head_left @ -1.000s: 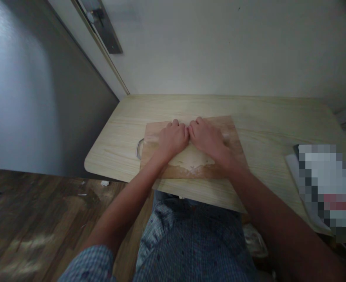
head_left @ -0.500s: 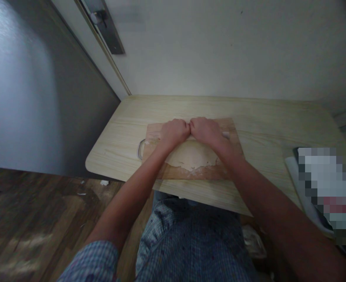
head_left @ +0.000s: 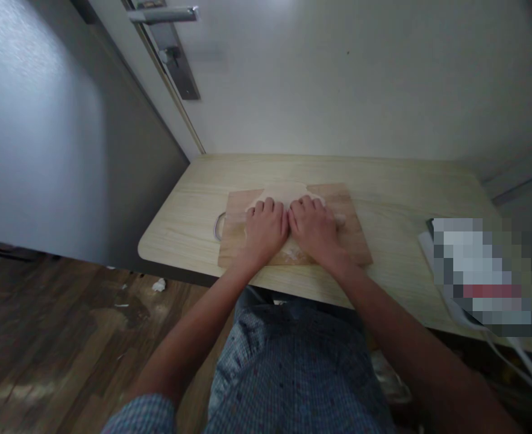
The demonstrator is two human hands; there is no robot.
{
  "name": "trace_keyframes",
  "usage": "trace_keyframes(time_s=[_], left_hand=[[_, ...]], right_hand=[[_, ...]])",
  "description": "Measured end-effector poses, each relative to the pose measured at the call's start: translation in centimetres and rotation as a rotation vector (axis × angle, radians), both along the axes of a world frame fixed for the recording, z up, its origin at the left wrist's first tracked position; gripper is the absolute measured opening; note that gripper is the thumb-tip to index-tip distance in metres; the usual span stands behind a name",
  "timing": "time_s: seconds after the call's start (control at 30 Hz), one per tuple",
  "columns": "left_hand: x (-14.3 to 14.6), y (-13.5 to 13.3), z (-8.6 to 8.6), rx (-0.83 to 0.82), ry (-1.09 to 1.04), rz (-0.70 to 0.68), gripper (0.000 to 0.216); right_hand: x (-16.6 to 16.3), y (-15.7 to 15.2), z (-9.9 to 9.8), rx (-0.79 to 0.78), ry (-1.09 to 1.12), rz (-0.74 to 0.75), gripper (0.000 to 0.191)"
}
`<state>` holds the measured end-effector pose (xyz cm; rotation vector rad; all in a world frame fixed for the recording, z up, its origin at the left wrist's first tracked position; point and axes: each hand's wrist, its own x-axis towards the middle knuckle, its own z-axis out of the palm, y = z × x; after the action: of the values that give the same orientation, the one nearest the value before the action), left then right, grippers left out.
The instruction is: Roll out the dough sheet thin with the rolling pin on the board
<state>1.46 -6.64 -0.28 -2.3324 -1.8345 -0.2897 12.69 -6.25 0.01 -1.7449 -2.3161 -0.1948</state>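
A flat sheet of pale dough [head_left: 284,193] lies on a wooden board [head_left: 353,247] on a light wood table [head_left: 405,193]. My left hand [head_left: 266,232] and my right hand [head_left: 313,232] sit side by side on the near part of the dough. Their fingers are pressed together and curved over a pale rolling pin. Only the pin's right end [head_left: 340,218] shows past my right hand. The dough's far edge shows beyond my fingertips; its near part is hidden under my hands.
The board has a metal loop handle [head_left: 218,226] at its left end. A blurred-out object [head_left: 482,277] with a cable lies on the table's right side. A door with a lever handle [head_left: 166,15] stands behind. The table's left edge drops to a wooden floor [head_left: 67,337].
Both hands have come back toward me along the board, from its far edge to its near half. Dough that showed in front of my hands now shows beyond them.
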Motion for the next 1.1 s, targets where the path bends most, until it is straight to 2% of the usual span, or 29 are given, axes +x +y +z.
trace_keyframes(time_s=[0.17, 0.3, 0.43, 0.57, 0.7, 0.83, 1.1], left_hand=[[-0.6, -3.4, -0.5, 0.001, -0.057, -0.085, 0.036], [-0.9, -3.8, -0.3, -0.026, -0.064, -0.094, 0.034], [-0.5, -1.8, 0.4, -0.058, -0.008, -0.066, 0.032], [-0.1, 0.9, 0.9, -0.122, 0.020, -0.039, 0.039], [0.0, 3.4, 1.2, -0.206, 0.032, -0.018, 0.050], [0.0, 5.7, 1.5, -0.296, 0.024, -0.005, 0.048], [-0.1, 9.1, 1.4, -0.490, -0.096, 0.029, 0.044]], right_hand=[[0.4, -3.4, -0.6, -0.007, 0.037, 0.084, 0.032], [0.7, -4.0, -0.6, -0.021, 0.058, 0.115, 0.033], [0.6, -2.1, 0.0, -0.060, 0.036, 0.082, 0.034], [0.6, 0.5, 0.4, -0.099, 0.010, 0.039, 0.036], [0.6, 2.6, 1.0, -0.196, -0.005, 0.004, 0.043], [0.4, 4.6, 1.6, -0.307, -0.024, -0.030, 0.042], [0.6, 7.8, 1.0, -0.363, 0.070, -0.001, 0.037]])
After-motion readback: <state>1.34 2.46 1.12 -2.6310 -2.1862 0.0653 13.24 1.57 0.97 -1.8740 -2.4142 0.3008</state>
